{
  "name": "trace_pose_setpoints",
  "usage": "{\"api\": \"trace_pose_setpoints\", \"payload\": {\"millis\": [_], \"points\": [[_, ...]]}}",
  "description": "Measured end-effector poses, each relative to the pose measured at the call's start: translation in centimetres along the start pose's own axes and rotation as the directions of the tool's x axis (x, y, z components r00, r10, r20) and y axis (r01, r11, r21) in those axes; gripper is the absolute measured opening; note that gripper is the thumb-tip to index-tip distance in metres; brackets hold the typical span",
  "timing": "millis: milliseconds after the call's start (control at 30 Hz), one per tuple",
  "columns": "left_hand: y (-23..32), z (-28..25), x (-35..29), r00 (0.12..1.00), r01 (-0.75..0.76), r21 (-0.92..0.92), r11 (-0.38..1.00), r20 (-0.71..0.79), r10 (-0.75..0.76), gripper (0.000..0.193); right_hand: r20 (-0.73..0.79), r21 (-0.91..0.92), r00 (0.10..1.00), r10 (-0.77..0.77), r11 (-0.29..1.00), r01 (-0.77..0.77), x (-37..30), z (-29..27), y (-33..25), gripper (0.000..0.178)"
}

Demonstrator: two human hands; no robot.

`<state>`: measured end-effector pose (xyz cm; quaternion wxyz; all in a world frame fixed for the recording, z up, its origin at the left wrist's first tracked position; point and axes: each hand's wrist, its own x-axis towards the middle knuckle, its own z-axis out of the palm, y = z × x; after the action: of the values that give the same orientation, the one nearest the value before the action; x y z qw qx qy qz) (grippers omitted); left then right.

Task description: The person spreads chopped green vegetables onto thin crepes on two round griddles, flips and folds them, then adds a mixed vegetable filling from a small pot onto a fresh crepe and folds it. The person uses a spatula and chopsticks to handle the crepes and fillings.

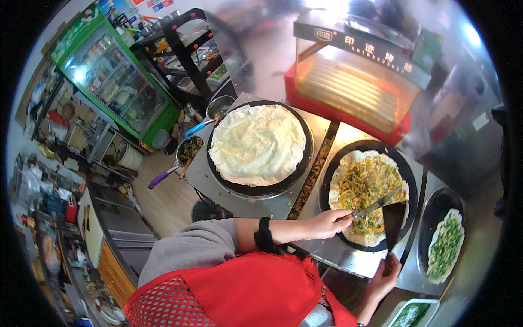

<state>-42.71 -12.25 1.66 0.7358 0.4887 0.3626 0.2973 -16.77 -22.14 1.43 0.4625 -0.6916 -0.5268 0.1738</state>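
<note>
My left hand (329,223) is closed round the handle of a long, narrow metal spatula (376,204), its blade lying across a thin pancake with shredded yellow and green filling (359,182). My right hand (384,278) grips a dark, broad-bladed scraper (393,220), whose wide end rests over the pancake's right side, close to the spatula's tip. Under this pancake is a round black griddle (328,174). Another large, pale pancake (256,144) covers most of the griddle to the left. At the far right, a pancake topped with chopped greens (447,248) lies on a third griddle (427,223).
Behind the griddles stands a red-based, lit glass warming case (348,87). Two pans with blue (199,129) and purple (163,177) handles sit left of the griddles. A tray of chopped greens (412,313) is at the lower right. A green-framed fridge (117,82) stands far left.
</note>
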Motion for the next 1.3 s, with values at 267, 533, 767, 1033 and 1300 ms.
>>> {"api": "trace_pose_setpoints", "payload": {"millis": [267, 533, 767, 1033, 1300], "points": [[0.7, -1.7, -1.6, 0.999, 0.035, 0.207, 0.978, -0.029, -0.029, 0.043, 0.041, 0.218, 0.990, 0.133, 0.966, -0.139, 3.1, 2.5, -2.0, 0.038], [1.9, -1.4, -1.3, 0.971, -0.027, 0.022, 0.999, -0.237, 0.032, 0.044, -0.369, -0.026, 0.872, 0.323, 0.934, -0.357, 2.2, -3.1, 5.0, 0.024], [1.9, 1.0, 1.7, 0.968, -0.024, 0.035, 0.999, -0.248, 0.032, 0.044, -0.682, 0.311, 0.505, 0.529, 0.834, -0.455, 3.5, -9.6, 17.3, 0.026], [2.2, 3.2, 2.5, 0.966, -0.016, 0.070, 0.997, -0.257, 0.033, 0.044, -0.744, 0.326, 0.353, 0.568, 0.769, -0.549, 8.6, -12.9, 25.6, 0.036], [2.0, 2.9, 1.5, 0.913, -0.053, 0.042, 0.998, -0.402, 0.066, 0.044, -0.472, 0.725, 0.223, 0.853, 0.519, -0.453, 11.3, -17.9, 29.3, 0.063]]}}
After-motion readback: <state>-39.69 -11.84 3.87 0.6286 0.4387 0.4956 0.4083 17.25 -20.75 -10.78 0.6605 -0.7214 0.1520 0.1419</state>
